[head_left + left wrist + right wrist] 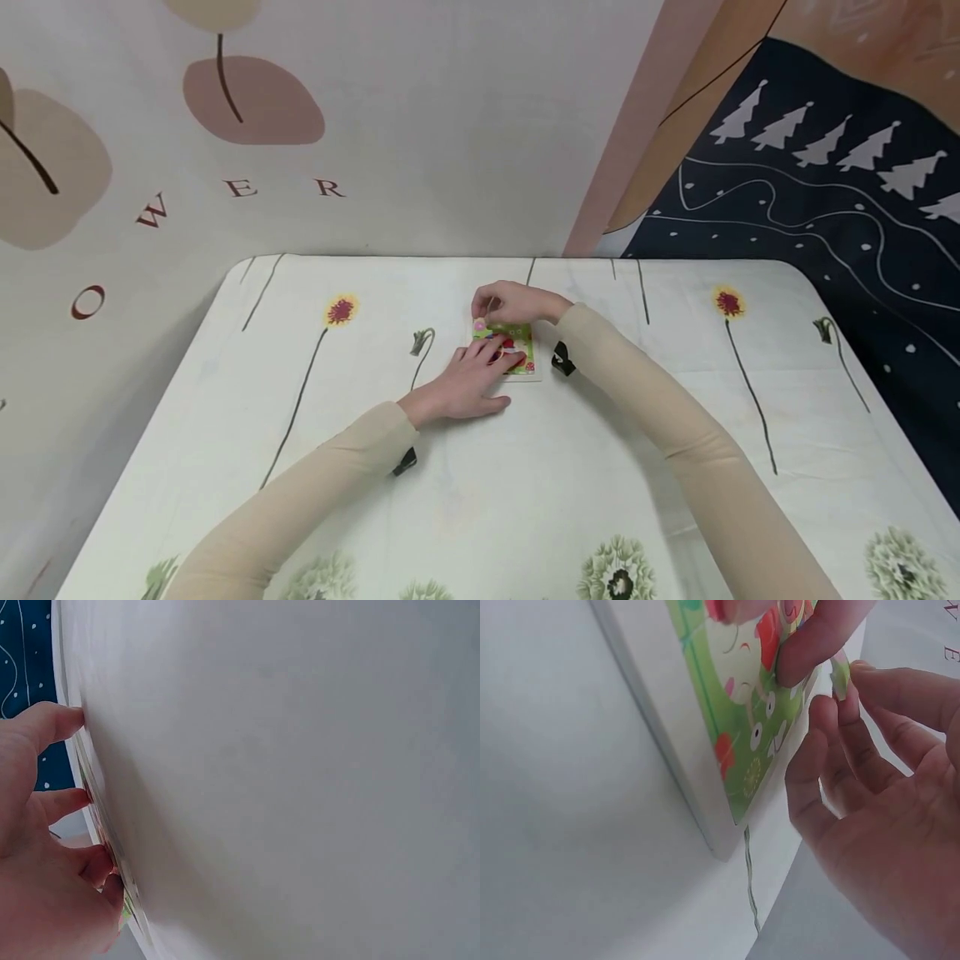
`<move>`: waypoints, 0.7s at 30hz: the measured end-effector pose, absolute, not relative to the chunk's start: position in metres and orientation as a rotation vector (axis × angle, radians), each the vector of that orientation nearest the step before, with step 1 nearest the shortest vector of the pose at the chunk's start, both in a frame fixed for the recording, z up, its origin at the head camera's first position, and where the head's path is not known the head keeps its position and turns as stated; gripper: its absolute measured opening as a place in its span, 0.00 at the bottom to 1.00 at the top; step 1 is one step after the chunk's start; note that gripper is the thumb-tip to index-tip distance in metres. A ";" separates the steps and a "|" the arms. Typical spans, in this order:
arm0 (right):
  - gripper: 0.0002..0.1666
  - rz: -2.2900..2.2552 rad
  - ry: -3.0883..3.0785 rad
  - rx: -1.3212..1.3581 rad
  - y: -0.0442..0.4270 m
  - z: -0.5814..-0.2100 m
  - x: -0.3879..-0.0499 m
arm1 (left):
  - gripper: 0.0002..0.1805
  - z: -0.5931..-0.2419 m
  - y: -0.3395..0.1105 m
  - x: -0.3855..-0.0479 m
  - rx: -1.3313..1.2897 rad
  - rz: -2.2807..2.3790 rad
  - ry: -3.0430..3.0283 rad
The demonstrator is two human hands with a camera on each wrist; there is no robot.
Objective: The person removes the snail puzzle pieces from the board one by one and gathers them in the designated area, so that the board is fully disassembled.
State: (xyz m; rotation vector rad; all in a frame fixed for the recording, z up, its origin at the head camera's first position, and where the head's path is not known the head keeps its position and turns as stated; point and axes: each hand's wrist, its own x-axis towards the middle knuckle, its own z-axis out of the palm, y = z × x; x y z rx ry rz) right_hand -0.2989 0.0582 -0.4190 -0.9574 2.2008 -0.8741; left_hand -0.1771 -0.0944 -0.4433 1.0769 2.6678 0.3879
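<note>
Pinching a green puzzle piece (pixel 841 679) in the right hand (pixel 521 302), near the far-left corner of a cartoon jigsaw board (pixel 673 712)
Held between right thumb and fingertips, just beside the board's far edge; turned nearly edge-on, long axis impossible to tell; farther from the left hand (pixel 468 387), spread-fingered across the printed face; pale rim exposed along near and right edges; most open room on the near-side tablecloth (pixel 487 500)

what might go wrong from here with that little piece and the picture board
The small green piece, pinched in the right hand, might slip and drop. The left hand, spread over the picture board, could nudge it askew. It also covers part of the board, so a crooked fit there might go unseen.
</note>
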 end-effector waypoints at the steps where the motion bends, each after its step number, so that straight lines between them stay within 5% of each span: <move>1: 0.09 -0.883 2.201 -0.958 0.058 -0.419 -0.299 | 0.37 -0.443 -0.094 -0.177 1.074 0.390 2.666; 21: 0.10 -1.067 2.228 -0.879 0.073 -0.421 -0.297 | 0.38 -0.444 -0.095 -0.179 1.033 0.391 2.648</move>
